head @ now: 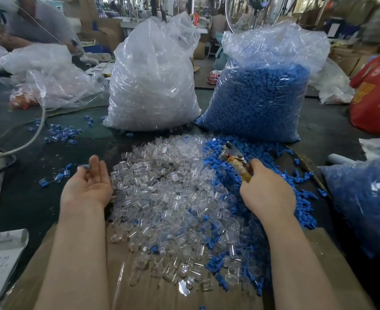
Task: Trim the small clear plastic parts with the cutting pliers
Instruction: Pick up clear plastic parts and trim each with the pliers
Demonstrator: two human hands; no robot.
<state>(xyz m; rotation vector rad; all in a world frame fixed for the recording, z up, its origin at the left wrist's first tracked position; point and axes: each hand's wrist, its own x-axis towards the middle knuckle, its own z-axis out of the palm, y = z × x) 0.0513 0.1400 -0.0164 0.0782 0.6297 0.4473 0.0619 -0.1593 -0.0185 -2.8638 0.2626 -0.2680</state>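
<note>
We see a dark bench (17, 198) in a busy workshop, with a tall bag of clear parts (151, 86) and a bag of blue parts (258, 99) standing side by side at the back. In front of them lies a wide heap of small clear plastic parts (169, 193), touching a spread of loose blue parts (300, 198) on its right and partly resting on cardboard (140, 287). Our left hand (87, 186) lies palm up with relaxed fingers at the heap's left edge, while our right hand (266, 189) grips the wrapped handles of the cutting pliers (236, 158) above the blue parts.
</note>
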